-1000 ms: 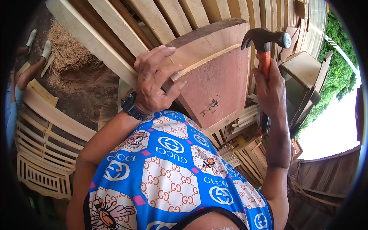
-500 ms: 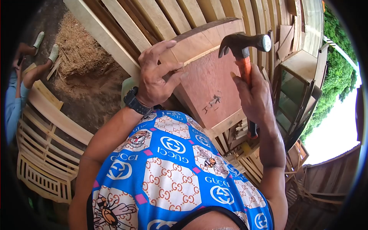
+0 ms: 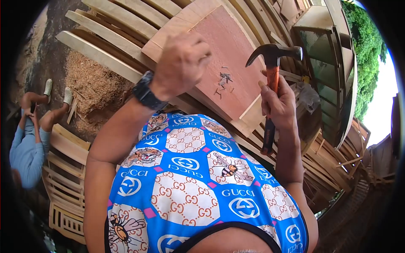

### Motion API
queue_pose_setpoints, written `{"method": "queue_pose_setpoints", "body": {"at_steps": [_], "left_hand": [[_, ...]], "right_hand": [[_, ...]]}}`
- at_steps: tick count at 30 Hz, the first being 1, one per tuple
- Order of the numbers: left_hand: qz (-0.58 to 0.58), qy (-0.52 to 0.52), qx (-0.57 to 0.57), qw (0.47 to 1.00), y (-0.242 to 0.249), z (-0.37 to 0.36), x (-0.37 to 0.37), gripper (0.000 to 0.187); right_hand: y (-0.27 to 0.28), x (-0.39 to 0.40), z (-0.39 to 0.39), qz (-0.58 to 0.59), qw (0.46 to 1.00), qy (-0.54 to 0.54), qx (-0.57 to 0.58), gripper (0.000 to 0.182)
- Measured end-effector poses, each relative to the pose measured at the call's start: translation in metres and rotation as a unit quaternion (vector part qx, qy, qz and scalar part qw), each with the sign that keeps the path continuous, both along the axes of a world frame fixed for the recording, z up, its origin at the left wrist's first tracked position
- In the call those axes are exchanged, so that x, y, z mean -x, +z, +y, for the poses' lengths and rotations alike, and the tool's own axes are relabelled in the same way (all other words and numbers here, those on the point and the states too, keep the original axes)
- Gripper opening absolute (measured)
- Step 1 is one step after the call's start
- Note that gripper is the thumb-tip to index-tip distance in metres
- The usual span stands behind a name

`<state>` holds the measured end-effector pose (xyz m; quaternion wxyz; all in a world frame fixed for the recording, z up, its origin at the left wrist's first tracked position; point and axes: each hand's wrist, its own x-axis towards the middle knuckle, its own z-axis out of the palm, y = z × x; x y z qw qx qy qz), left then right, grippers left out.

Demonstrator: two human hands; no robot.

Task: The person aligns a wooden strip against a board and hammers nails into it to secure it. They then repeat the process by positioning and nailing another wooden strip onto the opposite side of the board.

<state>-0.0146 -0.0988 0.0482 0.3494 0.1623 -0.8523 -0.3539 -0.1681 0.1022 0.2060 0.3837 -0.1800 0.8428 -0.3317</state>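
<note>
My left hand [image 3: 181, 63], wearing a black watch [image 3: 146, 90], is above the left edge of a reddish plywood panel [image 3: 236, 42]. Its fingers are curled in and slightly blurred; whatever they may hold is hidden. A pale wooden strip [image 3: 164, 36] borders the panel's far left side. Several loose nails [image 3: 225, 79] lie in a small heap on the plywood, right of my left hand. My right hand [image 3: 279, 99] is closed around the orange and black handle of a claw hammer [image 3: 274, 78], its head up and over the panel's right side.
Long wooden slats [image 3: 114, 50] lie in rows beneath and beyond the panel. A sawdust heap [image 3: 95, 82] is on the ground at left, near a seated person in light blue [image 3: 29, 152]. Slatted furniture parts [image 3: 67, 177] stand at lower left, a glass-paned cabinet [image 3: 322, 63] at right.
My left hand has come off the wooden strip, and its spread fingers have curled in. The view has shifted, showing the panel and nails more fully. The hammer stays in my right hand.
</note>
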Motion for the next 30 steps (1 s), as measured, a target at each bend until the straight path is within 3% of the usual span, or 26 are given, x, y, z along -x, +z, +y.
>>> {"method": "queue_pose_setpoints", "body": {"at_steps": [2, 3, 5, 12, 15, 17, 18, 20, 21, 24, 26, 28, 30], "left_hand": [[-0.084, -0.110, -0.131, 0.982, -0.016, 0.021, 0.023, 0.006], [-0.087, -0.111, -0.119, 0.983, -0.022, 0.029, 0.031, 0.006], [-0.093, -0.066, 0.014, 0.993, -0.034, 0.039, 0.043, 0.005], [-0.128, -0.005, 0.105, 0.986, -0.041, 0.045, 0.045, 0.009], [-0.097, -0.017, 0.079, 0.992, -0.036, 0.038, 0.034, 0.007], [-0.086, -0.086, -0.149, 0.981, -0.031, 0.030, 0.016, 0.009], [-0.087, -0.086, -0.143, 0.982, -0.023, 0.025, 0.006, 0.009], [-0.070, -0.044, -0.475, 0.876, -0.011, 0.009, -0.017, 0.009], [-0.058, -0.033, -0.545, 0.836, -0.024, 0.001, -0.028, 0.017], [-0.017, 0.012, -0.581, 0.813, -0.030, -0.025, -0.059, 0.015], [0.021, 0.026, -0.592, 0.806, -0.034, -0.034, -0.070, 0.016], [0.061, 0.034, -0.601, 0.796, -0.039, -0.041, -0.073, 0.016], [0.035, 0.050, -0.527, 0.848, -0.045, -0.046, -0.065, 0.014]], "right_hand": [[-0.007, -0.003, 0.009, -0.026, 0.999, -0.018, 0.044, 0.039], [-0.008, -0.008, 0.012, -0.034, 0.998, -0.041, 0.043, 0.039], [-0.015, -0.016, 0.021, -0.046, 0.995, -0.074, 0.051, 0.039], [-0.042, -0.039, 0.065, -0.068, 0.988, -0.123, 0.060, 0.038], [-0.048, -0.044, 0.068, -0.067, 0.990, -0.113, 0.055, 0.037], [-0.051, -0.046, 0.069, -0.078, 0.989, -0.113, 0.055, 0.038], [-0.051, -0.045, 0.067, -0.080, 0.989, -0.113, 0.061, 0.038], [-0.050, -0.042, 0.063, -0.093, 0.993, -0.063, 0.038, 0.045], [-0.049, -0.041, 0.058, -0.095, 0.992, -0.065, 0.045, 0.045], [-0.044, -0.035, 0.034, -0.117, 0.992, -0.040, 0.037, 0.054], [-0.038, -0.024, 0.019, -0.221, 0.963, -0.016, 0.152, 0.063], [-0.035, -0.011, 0.009, -0.396, 0.847, -0.018, 0.354, 0.070], [-0.036, -0.013, -0.014, -0.341, 0.831, 0.012, 0.439, 0.070]]}}
